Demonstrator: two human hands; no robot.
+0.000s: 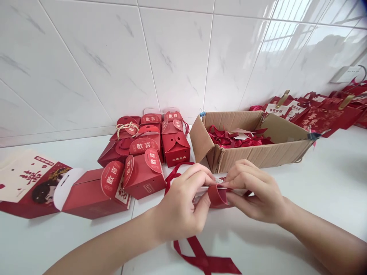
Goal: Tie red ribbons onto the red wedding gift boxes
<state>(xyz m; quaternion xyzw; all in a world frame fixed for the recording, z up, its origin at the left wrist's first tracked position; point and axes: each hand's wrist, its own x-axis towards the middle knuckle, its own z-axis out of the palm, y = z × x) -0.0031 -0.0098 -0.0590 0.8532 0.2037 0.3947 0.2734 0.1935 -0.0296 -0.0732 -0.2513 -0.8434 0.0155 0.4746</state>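
Observation:
My left hand (185,202) and my right hand (255,191) meet in front of the cardboard carton, both closed on a small red paper gift box. Fingers and thumbs pinch its top edges from either side, and most of the box is hidden by them. A curved red flap (217,195) bulges between my thumbs, and a bit of white printed paper shows behind it. Dark red ribbon (202,260) lies crossed on the white surface below my left wrist. More ribbon loops out behind my left hand; whether it is threaded through the box I cannot tell.
An open cardboard carton (258,154) holds red ribbons (237,138). Several red gift boxes (145,173) stand in a group at left centre. A larger box with a cream flap (24,175) is at far left. Red bags (321,116) line the tiled wall (174,49) at right.

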